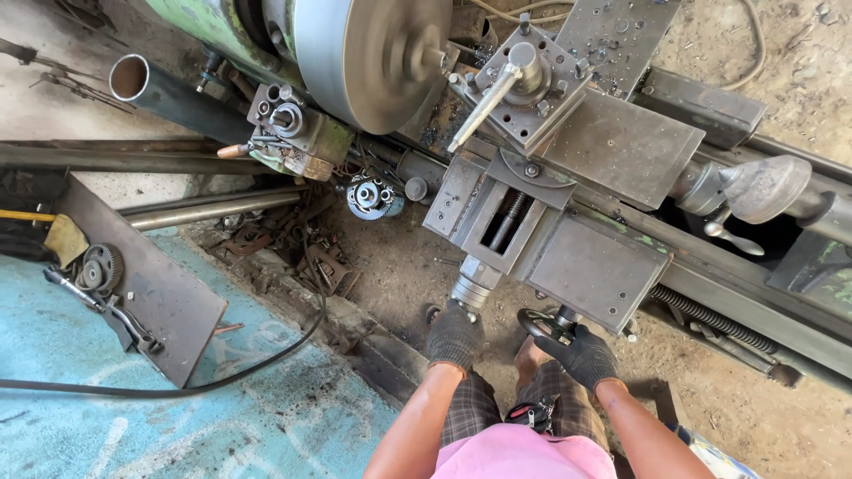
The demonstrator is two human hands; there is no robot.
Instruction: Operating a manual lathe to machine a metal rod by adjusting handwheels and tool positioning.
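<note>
Dusty workshop ground surrounds a grey steel lathe point(586, 168), where the gloved left hand point(454, 335) clasps the silver cross-slide crank point(471, 288) and the right hand point(581, 355) grips the black carriage handwheel point(543, 325), steadying the tool feed.

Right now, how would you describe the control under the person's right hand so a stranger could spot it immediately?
Start at the grey lathe carriage below the spinning chuck. At its near edge the gloved right hand grips a small dark handwheel. It is an open ring with spokes, unlike the ribbed silver cross-slide dial under the left hand.
</note>
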